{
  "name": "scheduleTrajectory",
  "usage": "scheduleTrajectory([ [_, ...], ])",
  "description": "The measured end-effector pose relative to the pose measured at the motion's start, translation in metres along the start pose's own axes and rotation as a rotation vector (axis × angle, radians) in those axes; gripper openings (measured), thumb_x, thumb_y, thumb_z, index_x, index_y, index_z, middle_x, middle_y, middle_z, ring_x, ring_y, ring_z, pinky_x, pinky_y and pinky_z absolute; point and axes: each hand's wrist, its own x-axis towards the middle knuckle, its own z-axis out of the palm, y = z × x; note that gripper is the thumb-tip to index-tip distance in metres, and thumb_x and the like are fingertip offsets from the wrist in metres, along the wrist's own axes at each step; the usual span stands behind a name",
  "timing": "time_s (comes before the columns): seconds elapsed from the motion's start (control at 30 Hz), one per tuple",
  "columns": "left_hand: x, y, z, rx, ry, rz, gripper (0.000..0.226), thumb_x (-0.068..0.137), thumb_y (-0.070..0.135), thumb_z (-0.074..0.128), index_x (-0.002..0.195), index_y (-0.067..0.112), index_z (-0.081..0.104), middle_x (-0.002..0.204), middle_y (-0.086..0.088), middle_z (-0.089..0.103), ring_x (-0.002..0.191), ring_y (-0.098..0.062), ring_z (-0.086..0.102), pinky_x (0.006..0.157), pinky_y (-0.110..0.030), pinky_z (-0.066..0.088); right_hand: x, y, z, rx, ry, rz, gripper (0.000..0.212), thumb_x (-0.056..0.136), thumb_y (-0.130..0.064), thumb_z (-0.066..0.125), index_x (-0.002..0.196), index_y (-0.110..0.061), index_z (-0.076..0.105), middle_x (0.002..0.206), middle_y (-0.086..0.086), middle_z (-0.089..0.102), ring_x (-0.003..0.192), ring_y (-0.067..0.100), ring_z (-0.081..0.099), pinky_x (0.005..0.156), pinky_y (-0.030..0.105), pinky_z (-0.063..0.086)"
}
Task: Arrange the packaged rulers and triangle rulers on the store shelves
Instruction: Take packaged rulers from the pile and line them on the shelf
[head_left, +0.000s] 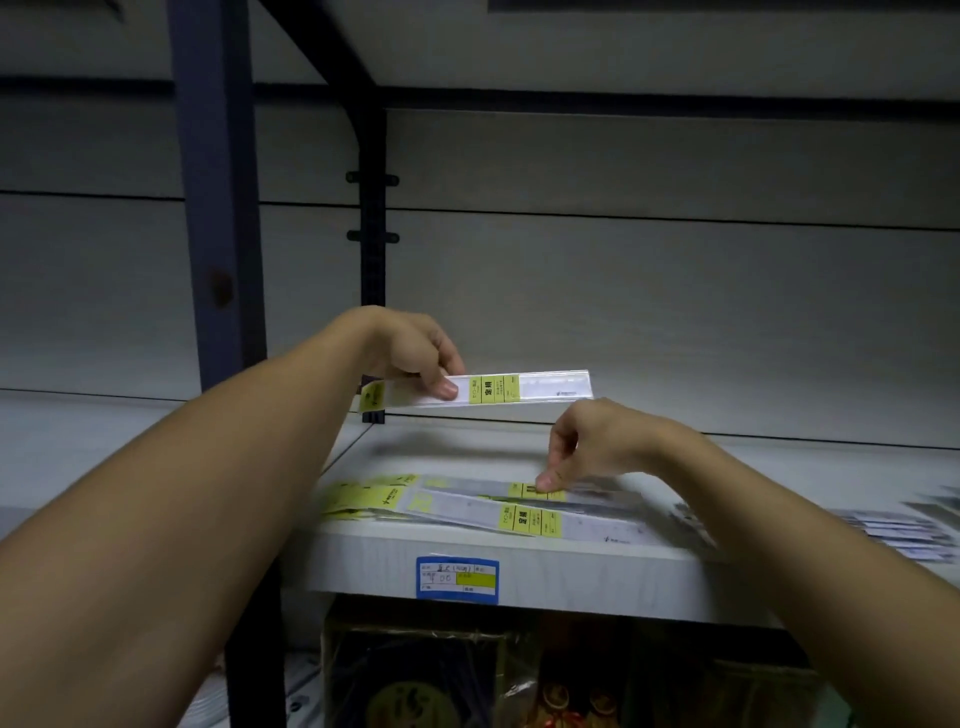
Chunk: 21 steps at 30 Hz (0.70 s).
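Fingers (445, 387) of the left hand (410, 345) curl round one packaged ruler (488, 389), thumb on its front face, and hold it in the air above the shelf (519, 571), lying roughly level with its long side across the view. Its clear sleeve has a yellow-green label near the middle and another yellow tab at the left end, which sticks out past the hand.

Right hand (597, 447) is lower and nearer, wrist bent down, with thumb and forefinger pinching the top ruler of a pile (483, 506) that lies flat on the shelf board. That pile is a loose fan of the same clear sleeves with yellow-green labels, their yellow ends spread to the left and their clear ends running right, near the front edge of the board. The held ruler is well above the pile and does not touch it.

Further right on the same board lies a second, blurred stack of packets (893, 530); what is in them I cannot tell.

On the front lip of the shelf, just under the pile, sits a blue-bordered price tag (457, 579) with a yellow patch and handwriting. Below the shelf stand dark bagged goods (441, 675), too dim to name. A dark blue upright (218, 208) rises at the left, and a black bracket post (372, 234) stands behind the left hand against the pale back panel.
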Motion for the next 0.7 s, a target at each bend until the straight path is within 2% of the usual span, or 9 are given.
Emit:
scheduleTrajectory([
  [0.07, -0.002, -0.001, -0.001, -0.001, -0.047, -0.018, 0.013, 0.084, 0.001, 0.072, 0.094, 0.01, 0.075, 0.098, -0.006, 0.075, 0.085, -0.017, 0.07, 0.068, -0.024, 0.056, -0.004, 0.008, -0.007, -0.042, 0.005, -0.012, 0.025, 0.074, -0.044, 0.084, 0.083, -0.023, 0.075, 0.086, -0.009, 0.073, 0.086, 0.011, 0.065, 0.078, 0.028, 0.054],
  [0.17, -0.002, -0.005, 0.0, -0.021, -0.09, -0.031, 0.022, 0.081, 0.0, 0.074, 0.1, 0.009, 0.073, 0.103, -0.011, 0.074, 0.092, -0.024, 0.069, 0.076, -0.032, 0.056, -0.005, 0.026, -0.021, -0.05, 0.012, 0.007, 0.004, 0.083, -0.024, 0.078, 0.082, -0.022, 0.074, 0.086, -0.006, 0.072, 0.08, 0.01, 0.063, 0.071, 0.024, 0.052],
  [0.23, 0.0, -0.008, 0.007, -0.013, -0.155, -0.042, 0.029, 0.078, -0.001, 0.077, 0.104, 0.009, 0.07, 0.1, -0.013, 0.074, 0.092, -0.025, 0.07, 0.076, -0.032, 0.056, -0.004, 0.039, -0.029, -0.032, 0.051, 0.062, 0.013, 0.086, -0.008, 0.067, 0.083, -0.019, 0.075, 0.088, 0.0, 0.073, 0.077, 0.012, 0.063, 0.071, 0.027, 0.054],
  [0.3, 0.001, -0.01, 0.017, 0.002, -0.249, -0.068, 0.027, 0.078, -0.002, 0.076, 0.101, 0.009, 0.068, 0.095, -0.012, 0.073, 0.091, -0.026, 0.069, 0.078, -0.032, 0.055, -0.002, 0.05, -0.033, -0.021, 0.077, 0.119, 0.023, 0.087, 0.0, 0.058, 0.087, -0.016, 0.075, 0.091, 0.005, 0.074, 0.08, 0.017, 0.065, 0.076, 0.032, 0.057],
  [0.43, 0.003, -0.017, 0.033, 0.098, -0.41, -0.147, 0.016, 0.079, 0.001, 0.078, 0.088, 0.011, 0.068, 0.09, -0.009, 0.073, 0.092, -0.024, 0.067, 0.087, -0.034, 0.054, 0.002, 0.057, -0.031, -0.002, 0.108, 0.138, 0.022, 0.084, 0.0, 0.059, 0.085, -0.015, 0.076, 0.089, 0.006, 0.074, 0.082, 0.021, 0.067, 0.076, 0.036, 0.058],
  [0.5, 0.003, -0.018, 0.041, 0.195, -0.43, -0.162, 0.014, 0.077, 0.005, 0.08, 0.082, 0.014, 0.07, 0.083, -0.002, 0.072, 0.089, -0.019, 0.064, 0.083, -0.029, 0.053, 0.005, 0.054, -0.028, 0.009, 0.122, 0.126, 0.021, 0.083, -0.002, 0.06, 0.081, -0.016, 0.076, 0.087, 0.005, 0.075, 0.078, 0.02, 0.066, 0.073, 0.035, 0.058],
  [0.57, 0.004, -0.017, 0.045, 0.253, -0.41, -0.163, 0.014, 0.075, 0.01, 0.083, 0.079, 0.017, 0.072, 0.08, 0.003, 0.072, 0.087, -0.015, 0.062, 0.087, -0.028, 0.051, 0.008, 0.051, -0.025, 0.014, 0.133, 0.109, 0.02, 0.081, -0.003, 0.06, 0.079, -0.016, 0.075, 0.084, 0.004, 0.074, 0.077, 0.018, 0.065, 0.075, 0.036, 0.058],
  [0.7, 0.003, -0.011, 0.047, 0.245, -0.406, -0.192, 0.02, 0.074, 0.015, 0.085, 0.09, 0.015, 0.073, 0.096, -0.005, 0.073, 0.094, -0.02, 0.065, 0.092, -0.032, 0.052, 0.016, 0.042, -0.02, 0.0, 0.145, 0.077, 0.018, 0.082, -0.006, 0.061, 0.078, -0.018, 0.074, 0.082, -0.005, 0.071, 0.079, 0.013, 0.062, 0.076, 0.032, 0.054],
])
